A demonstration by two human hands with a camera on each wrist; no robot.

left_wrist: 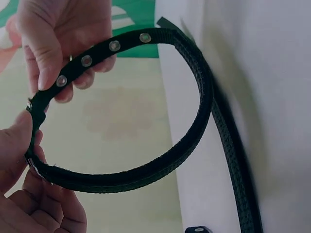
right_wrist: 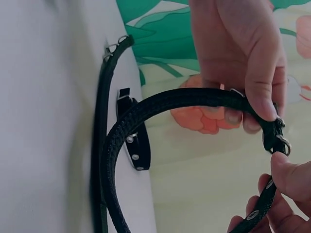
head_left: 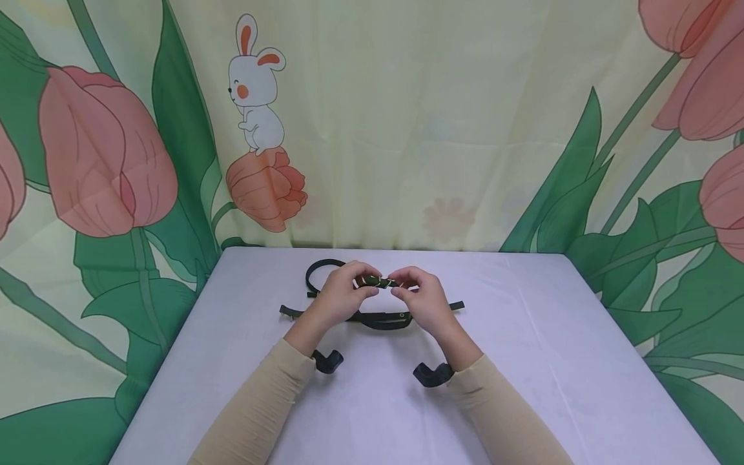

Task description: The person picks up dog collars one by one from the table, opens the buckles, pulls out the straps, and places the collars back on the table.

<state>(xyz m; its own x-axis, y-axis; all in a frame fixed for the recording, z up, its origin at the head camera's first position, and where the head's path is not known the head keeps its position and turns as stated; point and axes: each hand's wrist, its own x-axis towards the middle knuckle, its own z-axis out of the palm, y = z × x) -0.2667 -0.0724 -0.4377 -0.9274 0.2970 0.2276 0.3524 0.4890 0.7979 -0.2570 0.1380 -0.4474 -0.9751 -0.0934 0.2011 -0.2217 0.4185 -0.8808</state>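
Both hands up over the tabletop [head_left: 523,400], tips close together but apart, working one dark looped strap [left_wrist: 121,183]. Left hand [head_left: 343,294]: thumb and fingers pinched on the end with metal hardware [right_wrist: 286,147]. Right hand [head_left: 423,297]: pinched on the other end, the one with a row of eyelets [left_wrist: 114,46]. Strap ends meet between the two hands; rest of the loop hangs below them, off the tabletop. Can't tell if the tip is through the hardware. Long strap [left_wrist: 236,170] lies below both hands, one end out left of the left hand, other out right of the right. Second strap [right_wrist: 141,150], studded, sits just beyond the left hand. Printed curtain [head_left: 465,129] behind, past both hands.
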